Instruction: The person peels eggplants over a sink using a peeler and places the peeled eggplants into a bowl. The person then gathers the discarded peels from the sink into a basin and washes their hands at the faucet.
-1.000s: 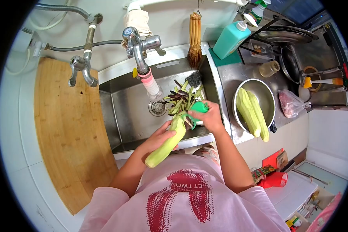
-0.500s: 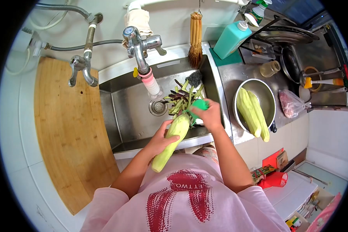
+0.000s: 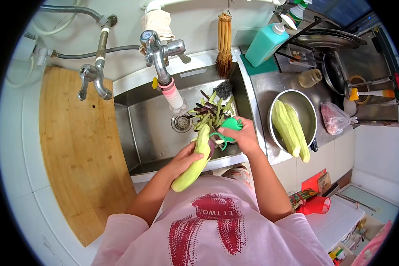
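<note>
1. While the left hand grips the pale green vegetable with its thumb pressed on top, the vegetable slants from lower left to upper right at the centre of the frame, its lower end near the pink shirt. Purple skin shows along its right side.
2. Just right of centre, the right hand pinches the green peeler between thumb and fingers. The peeler's looped end is beside the purple skin; whether they touch, I cannot tell.
3. Beyond the hands, green and purple peelings lie heaped in the sink, right of the drain.
4. Left in the frame, a wooden board stretches beside the sink.
5. Right of the sink, on the steel desk, a metal bowl holds two pale green vegetables that overhang its lower rim. A plastic bag is just beside it.
6. Toward the top, the tap reaches over the sink, a brush hangs upright, and a teal bottle stands on a green mat.
</note>
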The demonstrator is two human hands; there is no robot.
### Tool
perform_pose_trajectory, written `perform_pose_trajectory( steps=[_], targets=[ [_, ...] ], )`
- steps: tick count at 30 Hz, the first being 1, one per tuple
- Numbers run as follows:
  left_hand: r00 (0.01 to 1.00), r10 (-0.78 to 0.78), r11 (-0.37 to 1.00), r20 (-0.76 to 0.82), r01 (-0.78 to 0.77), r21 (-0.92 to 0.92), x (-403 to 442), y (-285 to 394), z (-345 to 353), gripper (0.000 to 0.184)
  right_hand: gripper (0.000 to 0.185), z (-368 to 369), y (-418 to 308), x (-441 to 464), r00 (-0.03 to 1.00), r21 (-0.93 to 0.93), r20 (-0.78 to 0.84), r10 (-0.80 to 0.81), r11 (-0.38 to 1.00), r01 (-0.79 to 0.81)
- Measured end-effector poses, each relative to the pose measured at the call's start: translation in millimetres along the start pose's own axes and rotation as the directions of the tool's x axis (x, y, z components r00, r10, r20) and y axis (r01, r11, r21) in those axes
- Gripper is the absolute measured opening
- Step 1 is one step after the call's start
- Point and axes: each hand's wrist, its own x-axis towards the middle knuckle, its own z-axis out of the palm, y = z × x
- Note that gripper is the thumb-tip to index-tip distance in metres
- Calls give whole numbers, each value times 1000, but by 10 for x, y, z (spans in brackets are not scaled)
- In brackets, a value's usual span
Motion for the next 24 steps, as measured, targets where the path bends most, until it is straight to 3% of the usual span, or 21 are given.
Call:
perform_pose_trajectory(
  steps=[2,4,6,11,14,18,20,22,24],
  targets=[
    [998,-45,999,43,46,-9,-52,120,80,67,16,49,-25,-17,997,-64,79,6,998,-1],
    [999,14,1000,34,-15,22,-94,218,185,67,15,84,-4,-25,980,-144,199,-20,988,50],
    [999,15,998,33,-17,65,-79,177,151,68,15,83,14,-5,974,-182,220,-55,979,97],
    [997,-25,996,74,18,86,-171,111,120,67,14,-48,-47,125,991,-198,-32,-126,973,118],
    [992,-33,999,125,37,-31,-188,70,107,66,14,-50,-87,132,979,-186,-124,-164,973,140],
    [997,-64,997,32,65,-45,-145,137,177,63,14,40,-102,15,990,-186,56,-131,973,139],
    [997,-76,997,9,76,-34,-125,142,173,62,16,130,-149,-60,984,-123,178,-16,992,38],
    [998,-29,997,57,33,-70,-82,117,162,57,16,145,-104,-79,978,-170,204,-48,982,83],
    [997,-72,994,22,74,-81,-86,115,194,48,16,160,-111,-124,979,-69,202,28,998,-14]
  ],
)
